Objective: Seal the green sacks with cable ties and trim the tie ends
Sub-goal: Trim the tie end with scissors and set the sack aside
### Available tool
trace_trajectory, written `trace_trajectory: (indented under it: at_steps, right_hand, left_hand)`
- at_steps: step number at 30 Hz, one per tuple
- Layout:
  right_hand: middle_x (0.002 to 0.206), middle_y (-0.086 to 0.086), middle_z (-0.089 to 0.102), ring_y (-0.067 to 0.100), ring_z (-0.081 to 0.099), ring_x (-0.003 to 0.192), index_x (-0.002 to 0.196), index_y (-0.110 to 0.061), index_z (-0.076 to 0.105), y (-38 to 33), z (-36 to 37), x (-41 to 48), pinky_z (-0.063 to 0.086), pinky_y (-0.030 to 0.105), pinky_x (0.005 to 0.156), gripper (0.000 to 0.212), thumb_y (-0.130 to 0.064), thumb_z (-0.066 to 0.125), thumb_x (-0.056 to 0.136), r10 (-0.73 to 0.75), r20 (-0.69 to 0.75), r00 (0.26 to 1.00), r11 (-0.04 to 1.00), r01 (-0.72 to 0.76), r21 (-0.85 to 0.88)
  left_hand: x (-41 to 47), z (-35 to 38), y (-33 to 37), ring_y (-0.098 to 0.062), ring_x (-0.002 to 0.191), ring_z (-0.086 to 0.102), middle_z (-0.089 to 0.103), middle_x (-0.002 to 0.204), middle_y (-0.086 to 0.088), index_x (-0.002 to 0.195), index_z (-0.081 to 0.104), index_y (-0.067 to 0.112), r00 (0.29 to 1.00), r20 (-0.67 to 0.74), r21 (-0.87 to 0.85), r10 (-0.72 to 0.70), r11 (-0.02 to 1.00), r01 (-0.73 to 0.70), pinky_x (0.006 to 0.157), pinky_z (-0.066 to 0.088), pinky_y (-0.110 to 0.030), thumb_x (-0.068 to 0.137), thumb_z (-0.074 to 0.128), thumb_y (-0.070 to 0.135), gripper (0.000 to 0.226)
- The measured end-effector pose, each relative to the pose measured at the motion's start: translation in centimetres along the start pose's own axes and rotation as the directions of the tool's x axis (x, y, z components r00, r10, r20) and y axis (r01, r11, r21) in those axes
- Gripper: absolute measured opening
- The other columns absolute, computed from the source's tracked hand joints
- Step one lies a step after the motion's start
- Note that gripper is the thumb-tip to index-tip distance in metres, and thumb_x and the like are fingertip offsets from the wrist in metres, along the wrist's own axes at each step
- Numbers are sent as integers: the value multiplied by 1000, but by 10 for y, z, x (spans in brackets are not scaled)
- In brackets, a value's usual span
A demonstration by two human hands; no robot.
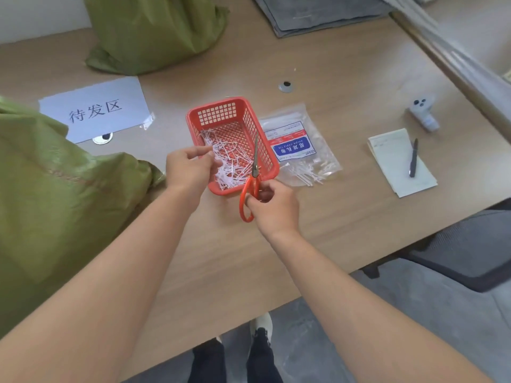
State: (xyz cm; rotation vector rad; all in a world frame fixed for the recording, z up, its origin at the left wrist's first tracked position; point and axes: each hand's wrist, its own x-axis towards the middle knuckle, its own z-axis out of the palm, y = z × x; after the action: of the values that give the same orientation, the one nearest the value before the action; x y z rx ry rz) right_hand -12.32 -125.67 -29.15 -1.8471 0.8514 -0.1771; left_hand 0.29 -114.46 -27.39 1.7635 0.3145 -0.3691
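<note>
A red plastic basket (pixel 218 111) in the middle of the table holds several white cut-off tie ends (pixel 235 167). My left hand (pixel 188 168) hovers over the basket's near left side, fingers pinched; whether it holds a tie end I cannot tell. My right hand (pixel 272 207) grips red-handled scissors (pixel 250 189) at the basket's near edge, blades closed and pointing away over the basket. A clear bag of white cable ties (pixel 300 146) lies right of the basket. One green sack (pixel 55 194) lies at my left, another green sack (pixel 154 31) stands at the back.
A white paper sign (pixel 94 109) is taped near the left sack. A notepad (pixel 401 164) with a black pen (pixel 413 158) lies at right, a small white device (pixel 423 111) behind it. Grey folded fabric (pixel 318 12) sits at the back. A chair (pixel 470 250) stands right.
</note>
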Motion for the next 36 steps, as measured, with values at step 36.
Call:
trace_trajectory:
  at_steps: [36]
  right_hand:
    - [105, 8, 72, 32, 69, 104, 104, -19, 72, 103, 21, 2, 46, 33, 73, 12, -22, 63, 97, 181, -16, 983, 709, -142, -690]
  left_hand:
    - [-18, -3, -60, -19, 70, 65, 74, 84, -10, 96, 51, 16, 984, -77, 30, -163, 986, 166, 72, 59, -33, 96, 49, 12, 5]
